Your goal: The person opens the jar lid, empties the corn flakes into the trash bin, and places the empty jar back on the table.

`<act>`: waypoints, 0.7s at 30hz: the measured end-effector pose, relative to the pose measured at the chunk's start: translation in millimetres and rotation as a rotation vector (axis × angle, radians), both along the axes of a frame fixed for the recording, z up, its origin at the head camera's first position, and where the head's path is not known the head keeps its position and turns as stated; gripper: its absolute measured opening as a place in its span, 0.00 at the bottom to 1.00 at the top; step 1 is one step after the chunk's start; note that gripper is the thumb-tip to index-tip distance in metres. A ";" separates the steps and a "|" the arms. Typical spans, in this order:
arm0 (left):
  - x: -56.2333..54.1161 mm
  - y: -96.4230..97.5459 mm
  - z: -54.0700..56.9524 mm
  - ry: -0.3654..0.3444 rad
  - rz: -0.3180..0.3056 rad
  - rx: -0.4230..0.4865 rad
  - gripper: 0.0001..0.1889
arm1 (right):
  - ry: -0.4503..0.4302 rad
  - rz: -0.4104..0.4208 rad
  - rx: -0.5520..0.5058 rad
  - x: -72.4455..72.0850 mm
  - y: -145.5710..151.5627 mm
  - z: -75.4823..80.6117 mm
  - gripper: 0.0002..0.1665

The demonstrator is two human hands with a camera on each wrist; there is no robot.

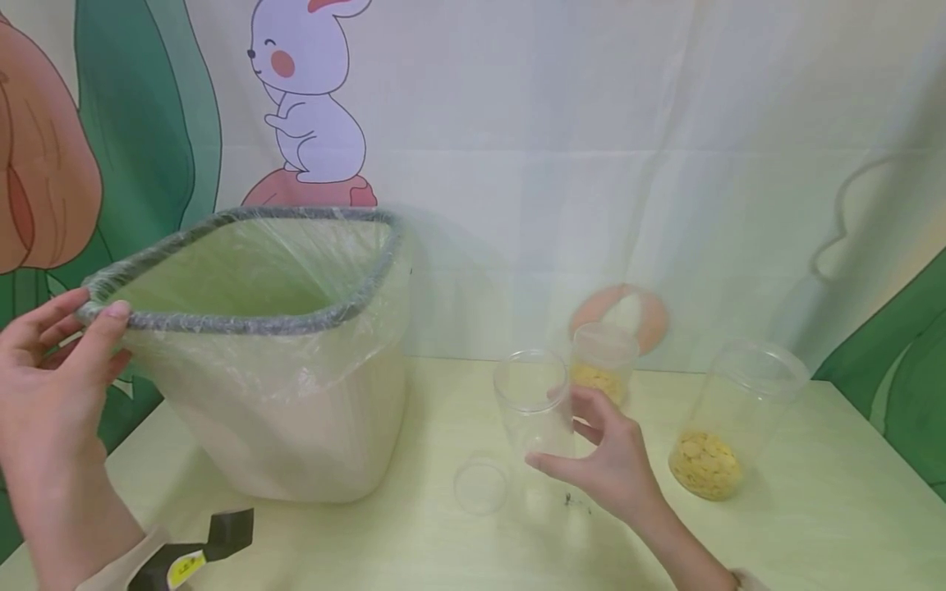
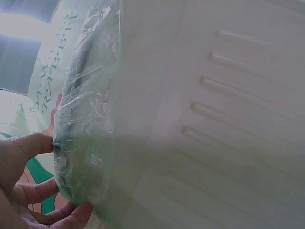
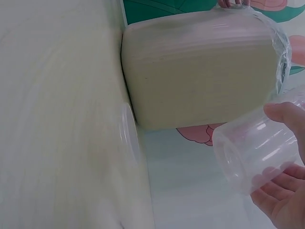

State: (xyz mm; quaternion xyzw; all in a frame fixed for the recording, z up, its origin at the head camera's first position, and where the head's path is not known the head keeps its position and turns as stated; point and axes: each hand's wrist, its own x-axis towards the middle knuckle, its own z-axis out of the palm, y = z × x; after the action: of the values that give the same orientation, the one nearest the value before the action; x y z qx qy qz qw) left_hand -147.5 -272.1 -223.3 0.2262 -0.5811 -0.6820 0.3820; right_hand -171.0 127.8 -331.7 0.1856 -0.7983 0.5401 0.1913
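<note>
At the left stands a pale trash bin (image 1: 296,435) with a grey rim, lined by a clear plastic bag (image 1: 325,361) folded over its edge. My left hand (image 1: 62,369) pinches the bin's near left corner, thumb and fingers on the bagged rim; the left wrist view shows this hand (image 2: 33,186) at the liner. With my right hand (image 1: 606,451) I hold a clear plastic jar (image 3: 252,148) above the table, thumb on one side and fingers on the other. No contents show in it. A clear round lid (image 1: 480,486) lies on the table beneath, between bin and hand.
Behind my right hand is a clear container (image 1: 602,369) with yellow pieces. A larger clear jar (image 1: 746,410) farther right has yellow flakes at its bottom. Small dark specks (image 1: 569,498) lie on the light table (image 1: 414,542). A printed rabbit curtain (image 1: 480,164) hangs behind.
</note>
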 end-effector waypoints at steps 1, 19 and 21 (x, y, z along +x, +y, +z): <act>-0.1 -0.2 -0.2 0.001 0.000 0.000 0.26 | -0.019 0.000 -0.003 -0.5 -0.1 -1.3 0.37; -0.4 -0.4 0.1 0.008 -0.008 0.010 0.26 | -0.267 0.009 -0.073 -8.8 0.9 -17.8 0.38; -0.1 -0.2 0.3 0.006 -0.008 0.012 0.26 | -0.287 0.014 -0.085 -10.1 1.1 -19.1 0.38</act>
State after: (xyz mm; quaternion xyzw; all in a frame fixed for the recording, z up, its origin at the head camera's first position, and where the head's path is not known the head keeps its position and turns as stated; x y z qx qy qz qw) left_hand -147.6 -272.3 -223.1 0.2239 -0.5767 -0.6879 0.3796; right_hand -181.1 129.0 -350.8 0.1039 -0.7925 0.5958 0.0793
